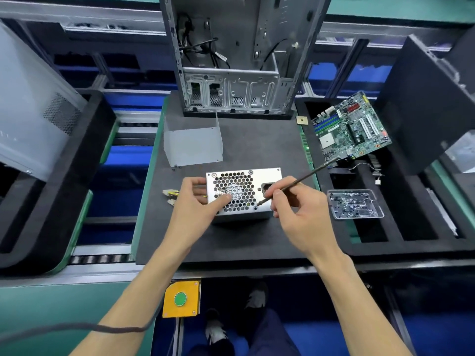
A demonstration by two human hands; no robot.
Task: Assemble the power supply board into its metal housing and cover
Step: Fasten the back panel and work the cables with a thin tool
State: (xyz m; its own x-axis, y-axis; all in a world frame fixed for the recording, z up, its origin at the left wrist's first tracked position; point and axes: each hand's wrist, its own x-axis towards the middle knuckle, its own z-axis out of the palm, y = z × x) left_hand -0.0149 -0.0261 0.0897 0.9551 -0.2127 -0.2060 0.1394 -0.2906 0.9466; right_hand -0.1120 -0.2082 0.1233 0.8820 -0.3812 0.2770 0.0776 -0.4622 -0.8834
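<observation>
Metal box (pixel 241 192) gripped steady by left hand (pixel 199 201), right hand (pixel 295 204) pinching screwdriver (pixel 303 177): best kept square on the near-right screw.

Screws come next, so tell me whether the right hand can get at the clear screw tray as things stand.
Probably yes. The screw tray lies open-topped just right of the right hand, with nothing between them. But that hand grips the screwdriver, so its fingers are occupied.

Even, bright overhead light; soft shadows. Wide-angle bending at edges. Mild glare on perforated silver metal housing (pixel 240 192). Slightly soft focus.
</observation>
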